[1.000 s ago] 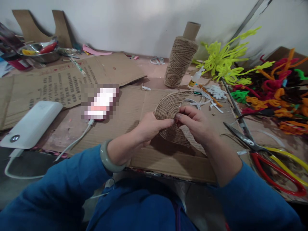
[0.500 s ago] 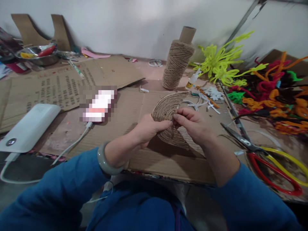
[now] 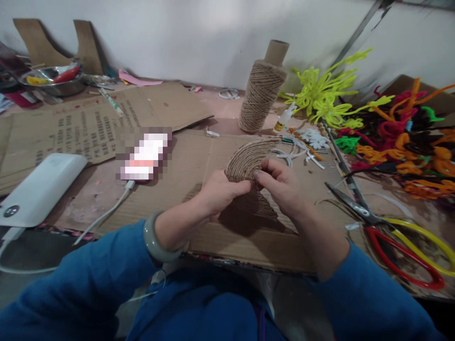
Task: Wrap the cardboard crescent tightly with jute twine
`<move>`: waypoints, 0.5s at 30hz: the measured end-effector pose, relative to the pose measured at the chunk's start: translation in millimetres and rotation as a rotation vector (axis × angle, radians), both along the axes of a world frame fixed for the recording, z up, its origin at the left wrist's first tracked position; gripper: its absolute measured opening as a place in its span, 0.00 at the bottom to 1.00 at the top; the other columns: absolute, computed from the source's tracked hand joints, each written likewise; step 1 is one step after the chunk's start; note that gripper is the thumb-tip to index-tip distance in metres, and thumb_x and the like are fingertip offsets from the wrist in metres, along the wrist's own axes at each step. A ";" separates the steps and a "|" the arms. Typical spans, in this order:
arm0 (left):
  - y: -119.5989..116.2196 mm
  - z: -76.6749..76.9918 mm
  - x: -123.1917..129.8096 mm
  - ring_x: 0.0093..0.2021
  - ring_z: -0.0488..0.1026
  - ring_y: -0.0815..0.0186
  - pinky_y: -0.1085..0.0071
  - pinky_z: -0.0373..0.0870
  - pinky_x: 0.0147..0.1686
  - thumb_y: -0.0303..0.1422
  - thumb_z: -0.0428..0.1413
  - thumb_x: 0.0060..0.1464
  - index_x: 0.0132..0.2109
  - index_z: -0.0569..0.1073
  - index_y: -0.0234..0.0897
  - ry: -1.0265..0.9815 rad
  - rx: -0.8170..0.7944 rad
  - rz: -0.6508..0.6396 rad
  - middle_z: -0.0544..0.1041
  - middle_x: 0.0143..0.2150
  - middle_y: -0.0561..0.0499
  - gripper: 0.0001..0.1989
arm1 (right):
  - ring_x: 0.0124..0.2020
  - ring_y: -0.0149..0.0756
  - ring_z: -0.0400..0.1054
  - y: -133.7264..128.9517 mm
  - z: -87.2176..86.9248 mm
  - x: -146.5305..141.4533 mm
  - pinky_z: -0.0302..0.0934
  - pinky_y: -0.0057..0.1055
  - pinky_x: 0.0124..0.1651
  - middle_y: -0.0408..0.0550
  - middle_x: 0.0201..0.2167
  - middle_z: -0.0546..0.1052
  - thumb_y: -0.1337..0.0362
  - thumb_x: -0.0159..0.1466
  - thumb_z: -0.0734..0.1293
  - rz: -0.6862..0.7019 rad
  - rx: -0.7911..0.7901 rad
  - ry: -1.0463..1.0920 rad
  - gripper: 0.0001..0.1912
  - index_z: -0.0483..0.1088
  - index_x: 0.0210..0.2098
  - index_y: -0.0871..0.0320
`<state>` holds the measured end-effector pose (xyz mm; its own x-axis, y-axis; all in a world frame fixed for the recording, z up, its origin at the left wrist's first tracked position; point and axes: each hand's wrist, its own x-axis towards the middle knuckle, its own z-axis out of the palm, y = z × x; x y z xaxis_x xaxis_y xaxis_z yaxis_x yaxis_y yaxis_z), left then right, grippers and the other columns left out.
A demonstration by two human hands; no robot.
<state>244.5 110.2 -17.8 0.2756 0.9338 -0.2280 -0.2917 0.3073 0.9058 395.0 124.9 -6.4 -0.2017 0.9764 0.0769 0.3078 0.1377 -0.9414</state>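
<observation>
A curved piece covered in rows of brown jute twine is held up over the cardboard in front of me. My left hand grips it from the left, thumb pressed along its lower face. With thumb and forefinger pinched, my right hand holds it near the inner centre of the rows. The exact point under the right fingertips is hidden. The lower part of the piece lies in shadow. Behind it stands a tall spool of jute twine, with a small glue bottle beside it.
Scissors with red and yellow handles lie open at right. Colourful pipe-cleaner shapes are heaped beyond them. A phone and a white power bank with cables sit at left, near a metal bowl and a cardboard sheet.
The twine piece has tilted, so its lower half has turned darker and shows less. Both hands keep their hold and have shifted only slightly.
</observation>
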 end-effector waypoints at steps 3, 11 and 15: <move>0.1 0.1 0.2 0.34 0.74 0.65 0.68 0.69 0.39 0.29 0.66 0.39 0.35 0.78 0.32 0.008 0.006 0.001 0.78 0.31 0.51 0.11 | 0.24 0.30 0.59 -0.6 0.1 -1.5 0.54 0.31 0.29 0.40 0.21 0.66 0.56 0.54 0.63 0.014 -0.027 0.031 0.10 0.64 0.25 0.56; -1.3 1.5 0.5 0.37 0.76 0.63 0.67 0.70 0.41 0.30 0.66 0.40 0.38 0.79 0.32 0.024 0.027 0.010 0.80 0.35 0.50 0.14 | 0.24 0.29 0.57 -1.4 -1.1 -3.6 0.54 0.29 0.27 0.40 0.21 0.64 0.57 0.53 0.64 -0.029 -0.069 0.102 0.10 0.64 0.23 0.56; -1.4 1.0 0.8 0.38 0.76 0.63 0.68 0.70 0.42 0.30 0.66 0.40 0.37 0.79 0.31 -0.006 0.035 -0.001 0.81 0.35 0.49 0.13 | 0.22 0.28 0.58 -0.3 0.4 -2.7 0.54 0.28 0.25 0.40 0.20 0.65 0.56 0.53 0.65 0.021 -0.077 0.134 0.10 0.65 0.24 0.56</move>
<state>245.2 108.8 -16.8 0.2777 0.9409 -0.1939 -0.2968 0.2760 0.9142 392.4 124.6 -6.0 -0.2154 0.9761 0.0298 0.1766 0.0689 -0.9819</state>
